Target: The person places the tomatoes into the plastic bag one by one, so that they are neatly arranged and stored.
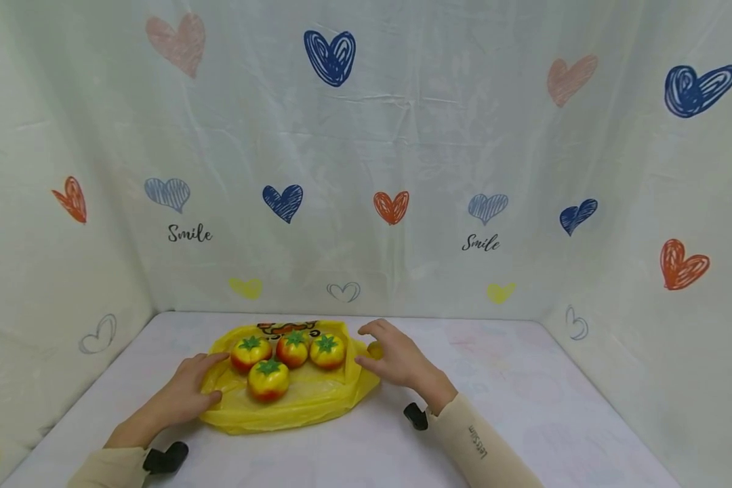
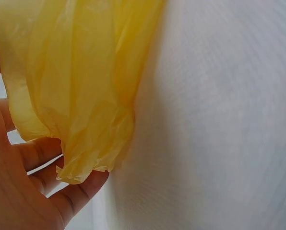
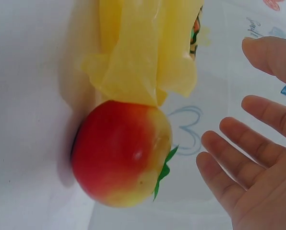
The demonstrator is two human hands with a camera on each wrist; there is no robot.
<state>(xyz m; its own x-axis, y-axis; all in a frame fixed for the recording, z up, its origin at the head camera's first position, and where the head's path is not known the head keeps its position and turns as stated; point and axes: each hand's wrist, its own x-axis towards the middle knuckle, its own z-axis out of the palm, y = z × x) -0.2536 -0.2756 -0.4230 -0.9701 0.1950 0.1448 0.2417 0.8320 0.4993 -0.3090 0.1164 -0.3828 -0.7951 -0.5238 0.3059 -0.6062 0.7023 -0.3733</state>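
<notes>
A yellow plastic bag [image 1: 305,401] lies flat on the table with several toy tomatoes on it, one [image 1: 268,379] in front and three in a row behind. My left hand [image 1: 189,390] rests at the bag's left edge. In the left wrist view the crumpled bag edge [image 2: 76,72] lies across its nearly straight fingers [image 2: 47,175], with the thumb well apart. My right hand [image 1: 396,359] hovers at the bag's right edge, fingers spread and holding nothing. In the right wrist view another tomato [image 3: 121,151] sits on the table against the bag's edge [image 3: 143,57], close to my right hand [image 3: 258,158] without touching it.
The white table [image 1: 524,407] is enclosed on three sides by a cloth backdrop [image 1: 439,135] printed with hearts. Bare tabletop stretches to the right of the bag and in front of it.
</notes>
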